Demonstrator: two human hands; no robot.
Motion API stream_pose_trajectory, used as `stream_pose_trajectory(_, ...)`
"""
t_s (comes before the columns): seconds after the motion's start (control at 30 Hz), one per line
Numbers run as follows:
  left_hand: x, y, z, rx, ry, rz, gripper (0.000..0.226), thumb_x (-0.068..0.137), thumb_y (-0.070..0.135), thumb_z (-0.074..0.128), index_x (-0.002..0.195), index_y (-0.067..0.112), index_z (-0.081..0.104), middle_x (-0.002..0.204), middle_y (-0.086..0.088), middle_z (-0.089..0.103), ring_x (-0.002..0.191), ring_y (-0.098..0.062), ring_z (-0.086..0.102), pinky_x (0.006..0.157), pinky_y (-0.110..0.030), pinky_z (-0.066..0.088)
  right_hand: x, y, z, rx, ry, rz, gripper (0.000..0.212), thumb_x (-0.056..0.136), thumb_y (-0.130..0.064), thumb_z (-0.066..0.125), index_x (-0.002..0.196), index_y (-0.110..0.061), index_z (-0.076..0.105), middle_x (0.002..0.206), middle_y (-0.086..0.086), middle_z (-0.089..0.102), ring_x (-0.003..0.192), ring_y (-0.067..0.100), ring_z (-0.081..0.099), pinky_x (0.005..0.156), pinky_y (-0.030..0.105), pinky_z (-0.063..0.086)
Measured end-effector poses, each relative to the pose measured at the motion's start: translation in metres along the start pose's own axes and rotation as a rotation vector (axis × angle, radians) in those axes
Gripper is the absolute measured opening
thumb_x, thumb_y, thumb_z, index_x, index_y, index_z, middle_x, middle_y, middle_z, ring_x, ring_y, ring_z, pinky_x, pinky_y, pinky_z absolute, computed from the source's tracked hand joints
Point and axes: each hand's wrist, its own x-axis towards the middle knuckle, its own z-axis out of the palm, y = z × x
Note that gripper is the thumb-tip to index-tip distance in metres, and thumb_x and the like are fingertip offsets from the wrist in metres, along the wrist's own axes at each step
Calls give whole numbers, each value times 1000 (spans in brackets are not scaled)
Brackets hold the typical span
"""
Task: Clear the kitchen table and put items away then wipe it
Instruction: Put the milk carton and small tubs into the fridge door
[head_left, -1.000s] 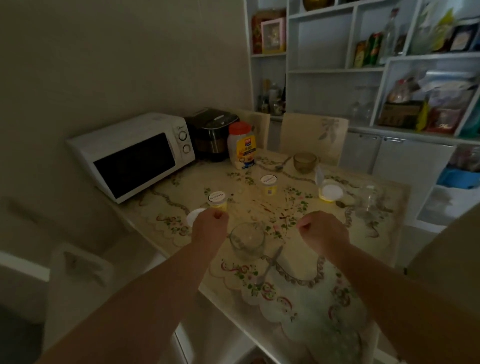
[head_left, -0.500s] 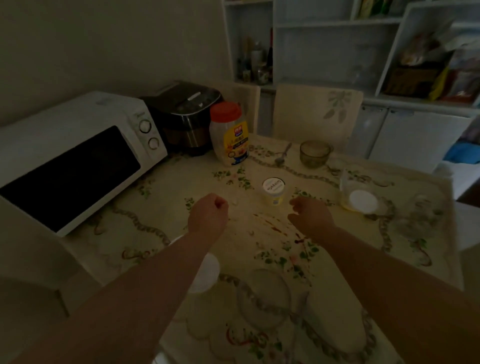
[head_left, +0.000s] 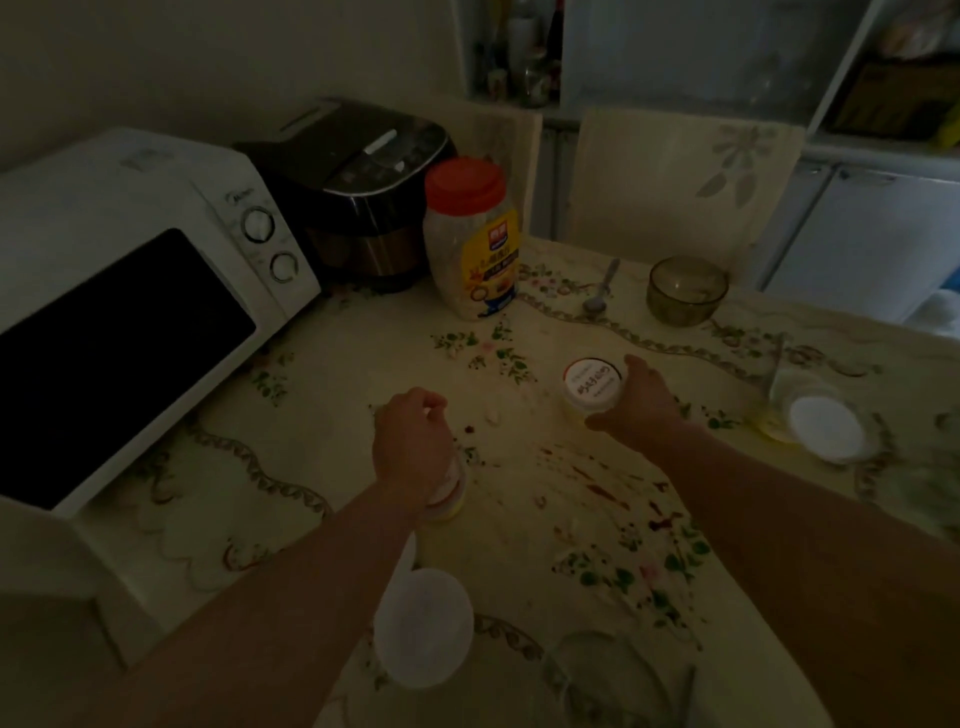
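My right hand (head_left: 641, 410) wraps around a small yellow jar with a white lid (head_left: 592, 387) standing mid-table. My left hand (head_left: 413, 441) is a closed fist hovering over a second small jar (head_left: 451, 496), which shows only at its rim under my wrist; whether the hand touches it I cannot tell. The floral tablecloth (head_left: 519, 519) carries reddish stains and crumbs between my arms. A tall plastic jar with an orange lid (head_left: 471, 239) stands at the back, with a spoon (head_left: 602, 288) and a dark glass bowl (head_left: 685, 291) to its right.
A white microwave (head_left: 130, 291) and a black cooker (head_left: 358, 182) line the left side. A white lid (head_left: 423, 626) lies near the front edge beside a clear glass bowl (head_left: 608, 675). An open tub with its lid (head_left: 815, 421) sits right. Two chair backs (head_left: 685, 176) stand behind.
The view has moved closer over the table. My right hand reached forward and closed around the small white-lidded jar. My left hand stays a fist, now above the other small jar.
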Motion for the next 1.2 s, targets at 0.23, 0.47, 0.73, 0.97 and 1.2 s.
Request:
stream_pose_trajectory(0.23,20,-24,13,-36,11,-56,17,97,15,50,103,20,65,113,-5,64,111,-24,55,82,-30,45,24,4,21,50,2,-23,119,65,-24,87,152,-15,6,155,12,18,142,31,23,112,47,30)
stream_pose_trajectory(0.47,13,-31,14,-63,25,-63,19,97,13,50,106,15,66,116,-6,64,107,-21,58,78,-23,40,29,6,33,93,104,-63,108,68,-25,85,150,-11,17,152,12,24,140,29,27,111,42,28)
stream_pose_trajectory(0.73,3,-36,-6,-77,105,-114,25,99,11,43,119,16,57,121,-7,61,112,-24,55,86,-33,45,10,10,30,140,162,-112,101,60,-24,89,142,-10,31,141,11,35,129,28,40,105,41,38)
stream_pose_trajectory(0.97,-12,-50,-26,-229,-52,-120,72,81,47,70,137,15,38,136,-7,46,127,-24,42,100,-38,43,-28,-6,29,146,127,-230,99,61,-30,89,141,-12,33,140,7,38,127,25,42,100,37,39)
stream_pose_trajectory(1.2,-27,-56,-24,92,-410,-39,128,55,53,87,153,22,11,157,-3,22,143,-28,24,114,-51,27,-62,-8,39,126,61,-284,98,62,-32,88,141,-13,32,139,6,37,125,23,44,97,35,42)
